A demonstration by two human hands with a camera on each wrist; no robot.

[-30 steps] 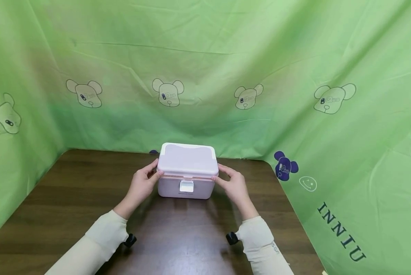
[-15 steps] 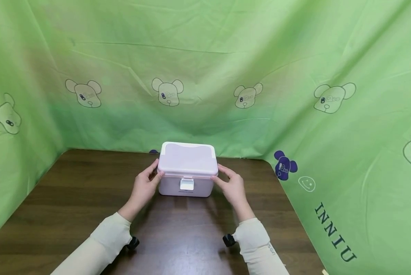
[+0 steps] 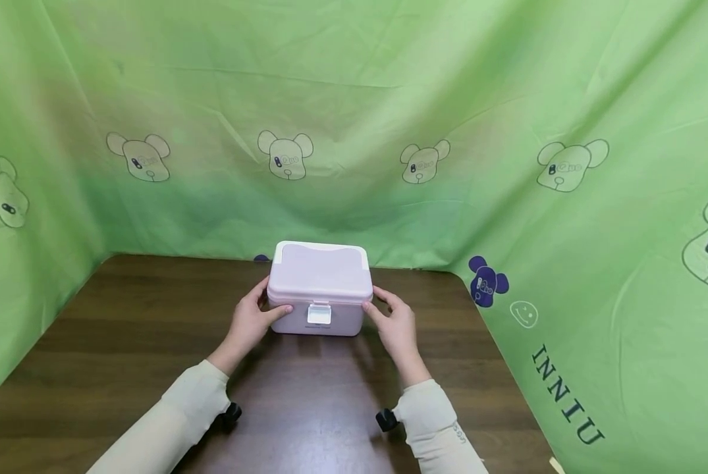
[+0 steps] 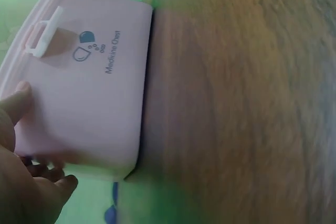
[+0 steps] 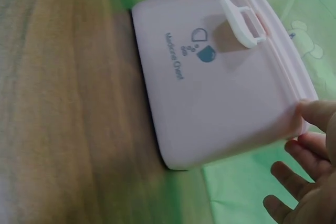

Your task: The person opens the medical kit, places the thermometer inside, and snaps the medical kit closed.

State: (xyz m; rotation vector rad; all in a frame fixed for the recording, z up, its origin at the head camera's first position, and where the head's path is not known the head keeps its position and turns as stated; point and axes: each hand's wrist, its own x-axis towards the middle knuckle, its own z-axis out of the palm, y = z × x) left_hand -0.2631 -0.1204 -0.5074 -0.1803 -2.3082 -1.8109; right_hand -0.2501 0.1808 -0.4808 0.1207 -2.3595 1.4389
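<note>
A pale lilac medicine chest (image 3: 318, 316) stands on the table with its lid (image 3: 321, 270) down over the body. "Medicine Chest" and a capsule print show on its front in both wrist views. The white front latch (image 4: 44, 32) sticks outward from the front. At the left end, my left hand (image 3: 253, 321) holds the chest, thumb on the front just under the lid and fingers along the side. My right hand (image 3: 396, 322) grips the other end, its thumb at the front corner by the lid seam; in the right wrist view several of its fingers (image 5: 291, 182) spread off the chest.
The dark wood table (image 3: 306, 408) reaches forward to a green curtain (image 3: 354, 99) printed with bear heads. More curtain hangs along both sides. A small pale object (image 3: 557, 466) lies at the lower right by the table's edge.
The seam under the lid has narrowed as the lid came down. My left thumb has slid from the lid's edge onto the chest's front. My right hand keeps its place at the corner.
</note>
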